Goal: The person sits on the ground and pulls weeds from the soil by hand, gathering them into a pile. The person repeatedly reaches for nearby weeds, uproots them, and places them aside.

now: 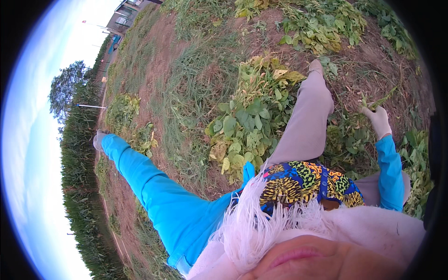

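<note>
My left hand [100, 140], in a greyish glove, is stretched out at the far left by the field's edge; whether its fingers are closed or hold anything is unclear. My right hand [378, 119], in a pale glove, pinches a green plant stem [383, 99] with what look like pods. Below and beside it lie leafy green plants [353, 138]. A large heap of uprooted-looking leafy plants [245, 122], green and yellowing, with pale pods, lies left of my outstretched leg [308, 112].
More leafy heaps [322, 26] lie at the top right. Cut grass [196, 80] covers brown soil in the middle. A smaller leafy heap [122, 108] is near my left hand. Tall crop plants [78, 154] line the left, with a building [122, 17] at the top left.
</note>
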